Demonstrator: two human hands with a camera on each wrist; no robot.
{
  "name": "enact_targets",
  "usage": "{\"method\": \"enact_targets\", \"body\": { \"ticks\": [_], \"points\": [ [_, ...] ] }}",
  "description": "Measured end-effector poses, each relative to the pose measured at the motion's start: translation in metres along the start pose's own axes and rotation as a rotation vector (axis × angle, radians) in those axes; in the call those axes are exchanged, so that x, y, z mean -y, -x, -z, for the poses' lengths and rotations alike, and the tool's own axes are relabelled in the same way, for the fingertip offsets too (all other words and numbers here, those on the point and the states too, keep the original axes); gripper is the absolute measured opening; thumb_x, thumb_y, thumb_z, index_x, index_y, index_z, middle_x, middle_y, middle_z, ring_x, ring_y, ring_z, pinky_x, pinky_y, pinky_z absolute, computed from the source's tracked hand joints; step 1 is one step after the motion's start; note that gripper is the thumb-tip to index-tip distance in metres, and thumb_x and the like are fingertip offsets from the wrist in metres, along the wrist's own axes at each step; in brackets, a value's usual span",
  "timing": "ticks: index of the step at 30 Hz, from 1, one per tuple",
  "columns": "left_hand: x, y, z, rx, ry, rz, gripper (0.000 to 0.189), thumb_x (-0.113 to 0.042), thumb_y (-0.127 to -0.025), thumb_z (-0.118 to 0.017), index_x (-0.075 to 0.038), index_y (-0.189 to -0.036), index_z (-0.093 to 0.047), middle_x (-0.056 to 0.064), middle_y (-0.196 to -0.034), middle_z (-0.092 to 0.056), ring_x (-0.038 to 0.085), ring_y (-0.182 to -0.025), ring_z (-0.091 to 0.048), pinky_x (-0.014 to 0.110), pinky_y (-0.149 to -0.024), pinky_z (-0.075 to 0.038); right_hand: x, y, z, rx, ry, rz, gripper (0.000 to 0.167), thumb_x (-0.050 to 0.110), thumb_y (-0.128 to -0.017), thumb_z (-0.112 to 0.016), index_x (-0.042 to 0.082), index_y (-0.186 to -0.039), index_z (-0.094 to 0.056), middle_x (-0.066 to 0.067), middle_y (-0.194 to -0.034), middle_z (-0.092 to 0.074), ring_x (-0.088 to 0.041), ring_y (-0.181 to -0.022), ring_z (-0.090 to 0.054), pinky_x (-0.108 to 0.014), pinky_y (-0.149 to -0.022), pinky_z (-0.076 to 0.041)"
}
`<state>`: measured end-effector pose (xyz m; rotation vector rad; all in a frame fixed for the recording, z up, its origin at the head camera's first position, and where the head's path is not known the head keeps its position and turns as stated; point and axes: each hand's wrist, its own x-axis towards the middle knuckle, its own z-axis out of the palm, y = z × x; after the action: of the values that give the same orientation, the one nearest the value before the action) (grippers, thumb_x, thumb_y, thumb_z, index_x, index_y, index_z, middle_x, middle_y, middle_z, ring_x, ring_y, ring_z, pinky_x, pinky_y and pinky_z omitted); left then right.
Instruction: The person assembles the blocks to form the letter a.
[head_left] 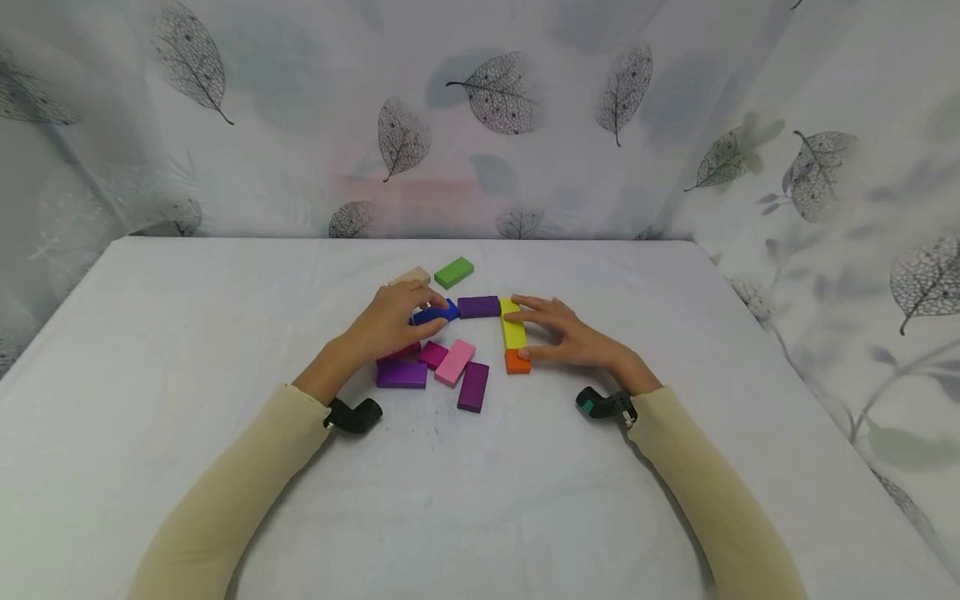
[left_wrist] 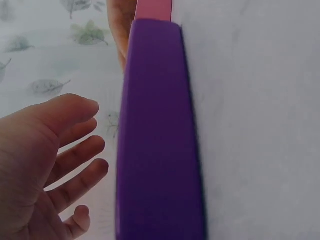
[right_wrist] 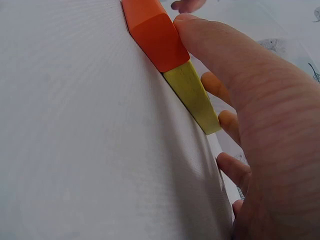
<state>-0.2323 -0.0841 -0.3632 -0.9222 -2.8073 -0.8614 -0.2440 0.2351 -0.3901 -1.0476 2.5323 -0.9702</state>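
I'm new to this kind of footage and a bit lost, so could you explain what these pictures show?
There's no machine here, just a person's two bare hands. The wide picture comes from a camera worn on the head; the close ones come from the left wrist camera and the right wrist camera. Colored blocks lie on a white tabletop. The left hand is at a blue block; whether it grips it, I can't tell. The right hand has its thumb against an orange block and fingertips at a yellow block.
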Motion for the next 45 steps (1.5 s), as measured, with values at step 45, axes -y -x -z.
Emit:
{"method": "enact_targets", "body": {
  "ticks": [45],
  "points": [
    [-0.038,0.017,-0.014,0.311,-0.088,-0.079,0.043,-0.034,-0.086,-0.067,-0.021,-0.126,-0.062,-0.002,-0.115,-0.064,0.016,-0.104,-0.053,0.045,-0.091,-0.037,-0.003,0.000,0.001,0.003,0.005,-0.009,0.057,0.025,-0.089,-0.070,0.017,-0.143,-0.050,-0.005,-0.160,-0.025,-0.026,-0.149,-0.015,-0.054,-0.116,0.009]
  ]
}}
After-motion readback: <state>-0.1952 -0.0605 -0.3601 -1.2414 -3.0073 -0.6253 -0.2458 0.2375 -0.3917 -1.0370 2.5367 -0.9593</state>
